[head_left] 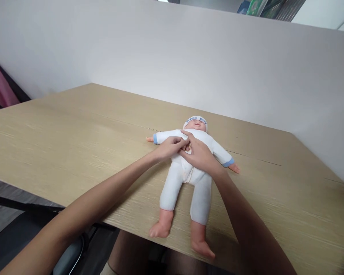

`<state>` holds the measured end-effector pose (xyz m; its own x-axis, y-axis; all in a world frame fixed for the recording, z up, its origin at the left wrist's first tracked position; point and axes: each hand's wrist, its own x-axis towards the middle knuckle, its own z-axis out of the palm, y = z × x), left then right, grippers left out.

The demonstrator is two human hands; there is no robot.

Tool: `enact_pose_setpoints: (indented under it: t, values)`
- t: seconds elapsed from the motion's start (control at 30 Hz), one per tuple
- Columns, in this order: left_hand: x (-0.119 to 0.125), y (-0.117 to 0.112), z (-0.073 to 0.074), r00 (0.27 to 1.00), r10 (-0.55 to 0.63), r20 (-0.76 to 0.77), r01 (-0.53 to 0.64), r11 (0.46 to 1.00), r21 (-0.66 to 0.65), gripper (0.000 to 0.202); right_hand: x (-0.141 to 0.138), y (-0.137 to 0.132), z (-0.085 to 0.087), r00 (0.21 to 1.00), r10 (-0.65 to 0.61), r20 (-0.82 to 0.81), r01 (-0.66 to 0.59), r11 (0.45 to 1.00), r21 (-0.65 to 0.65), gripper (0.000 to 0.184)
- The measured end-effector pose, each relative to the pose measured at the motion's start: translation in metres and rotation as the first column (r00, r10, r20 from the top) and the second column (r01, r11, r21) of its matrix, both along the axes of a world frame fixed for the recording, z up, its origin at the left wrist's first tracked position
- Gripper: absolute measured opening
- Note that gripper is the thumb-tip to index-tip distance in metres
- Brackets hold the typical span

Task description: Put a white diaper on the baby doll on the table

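A baby doll (200, 179) lies on its back on the wooden table (74, 126), head away from me and bare feet near the front edge. It wears a white suit with blue cuffs and a white hat with blue lettering. My left hand (170, 148) rests on the doll's chest, its thumb and fingers pinched together. Meeting it there is my right hand (199, 153), with the index finger stretched toward the doll's neck and the other fingers curled in. Whatever lies between the fingertips is hidden, perhaps a fold of the suit's front.
A pale partition (160, 49) stands along the table's far side. A dark chair (20, 233) is below the table at the left, and pink cloth (0, 84) hangs beyond the left edge. Shelved items (255, 7) show above the partition. My legs are under the front edge.
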<state>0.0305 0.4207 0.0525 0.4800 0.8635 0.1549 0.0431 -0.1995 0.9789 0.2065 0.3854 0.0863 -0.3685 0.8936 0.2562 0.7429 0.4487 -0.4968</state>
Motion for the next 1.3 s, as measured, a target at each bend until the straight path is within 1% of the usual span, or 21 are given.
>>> enact_pose_setpoints:
  t: [0.07, 0.13, 0.2, 0.23, 0.3, 0.37, 0.57, 0.7, 0.8, 0.9, 0.93, 1.0, 1.03, 1.07, 1.1, 1.13, 1.17, 1.2, 1.23, 1.27, 1.3]
  values:
    - [0.003, 0.003, -0.010, 0.995, 0.025, 0.098, -0.026, 1.000, 0.012, 0.054, 0.001, -0.001, 0.003, 0.999, -0.011, -0.035, 0.010, 0.999, -0.036, 0.057]
    - [0.001, 0.006, -0.024, 0.979, 0.121, 0.165, -0.127, 0.992, 0.024, 0.050, 0.002, -0.001, 0.004, 0.997, -0.032, -0.074, 0.027, 0.998, -0.063, 0.048]
    - [-0.003, 0.008, -0.040, 0.959, 0.212, 0.190, -0.223, 0.974, 0.037, 0.043, 0.002, -0.001, 0.004, 0.994, -0.047, -0.097, 0.040, 0.996, -0.080, 0.045]
    - [-0.005, 0.009, -0.048, 0.955, 0.229, 0.187, -0.241, 0.970, 0.043, 0.042, 0.002, 0.000, 0.004, 0.993, -0.052, -0.103, 0.043, 0.996, -0.084, 0.045]
    - [-0.008, 0.010, -0.059, 0.959, 0.224, 0.172, -0.237, 0.970, 0.057, 0.044, 0.002, 0.001, 0.002, 0.992, -0.064, -0.106, 0.056, 0.995, -0.081, 0.045]
    - [-0.008, 0.011, -0.064, 0.965, 0.205, 0.164, -0.220, 0.973, 0.074, 0.045, 0.002, 0.001, 0.000, 0.989, -0.088, -0.119, 0.080, 0.994, -0.069, 0.044]
    - [-0.006, 0.013, -0.064, 0.971, 0.167, 0.172, -0.185, 0.979, 0.091, 0.045, 0.003, 0.003, -0.006, 0.975, -0.087, -0.204, 0.083, 0.996, -0.030, 0.043]
    - [-0.005, 0.013, -0.066, 0.970, 0.179, 0.166, -0.196, 0.977, 0.088, 0.044, 0.004, 0.008, -0.012, 0.957, -0.090, -0.276, 0.090, 0.996, -0.013, 0.057]
    - [-0.005, 0.011, -0.066, 0.955, 0.250, 0.161, -0.268, 0.957, 0.107, 0.037, 0.005, 0.012, -0.013, 0.938, -0.122, -0.325, 0.150, 0.987, 0.063, 0.066]
    - [-0.007, 0.000, -0.055, 0.906, 0.384, 0.175, -0.409, 0.903, 0.131, 0.032, 0.007, 0.005, -0.004, 0.909, -0.167, -0.383, 0.235, 0.962, 0.139, 0.072]
    - [-0.008, -0.007, -0.048, 0.883, 0.430, 0.188, -0.458, 0.877, 0.147, 0.030, 0.007, -0.002, 0.002, 0.902, -0.173, -0.395, 0.257, 0.952, 0.168, 0.070]
    - [-0.012, -0.026, -0.032, 0.855, 0.470, 0.220, -0.514, 0.828, 0.226, 0.025, 0.008, -0.026, 0.015, 0.897, -0.154, -0.414, 0.264, 0.939, 0.221, 0.057]
    - [-0.014, -0.038, -0.023, 0.866, 0.446, 0.225, -0.496, 0.819, 0.288, 0.020, 0.009, -0.041, 0.022, 0.897, -0.131, -0.422, 0.248, 0.939, 0.236, 0.047]
    - [-0.016, -0.050, -0.015, 0.898, 0.386, 0.210, -0.438, 0.826, 0.356, 0.016, 0.009, -0.058, 0.026, 0.894, -0.104, -0.436, 0.223, 0.947, 0.230, 0.036]
    - [-0.019, -0.062, -0.007, 0.944, 0.292, 0.156, -0.331, 0.846, 0.419, 0.013, 0.010, -0.076, 0.029, 0.891, -0.081, -0.446, 0.190, 0.960, 0.204, 0.025]
    - [-0.022, -0.074, -0.002, 0.982, 0.178, 0.062, -0.186, 0.865, 0.466, 0.014, 0.011, -0.093, 0.029, 0.895, -0.062, -0.442, 0.146, 0.976, 0.160, 0.017]
    - [-0.024, -0.085, 0.002, 0.996, 0.067, -0.064, -0.026, 0.868, 0.496, 0.018, 0.013, -0.108, 0.025, 0.905, -0.041, -0.424, 0.095, 0.990, 0.107, 0.013]
    - [-0.027, -0.094, 0.003, 0.979, -0.014, -0.204, 0.119, 0.851, 0.512, 0.023, 0.015, -0.120, 0.018, 0.919, -0.018, -0.393, 0.042, 0.998, 0.053, 0.011]
    - [-0.029, -0.101, 0.003, 0.941, -0.049, -0.336, 0.229, 0.822, 0.521, 0.027, 0.019, -0.129, 0.009, 0.936, 0.008, -0.352, -0.008, 1.000, 0.002, 0.010]
    - [-0.031, -0.106, 0.000, 0.897, -0.044, -0.439, 0.298, 0.794, 0.529, 0.029, 0.023, -0.134, -0.001, 0.951, 0.031, -0.309, -0.044, 0.998, -0.034, 0.008]
    - [-0.032, -0.109, -0.003, 0.862, -0.015, -0.507, 0.330, 0.776, 0.537, 0.031, 0.028, -0.137, -0.013, 0.963, 0.044, -0.267, -0.060, 0.997, -0.052, 0.008]
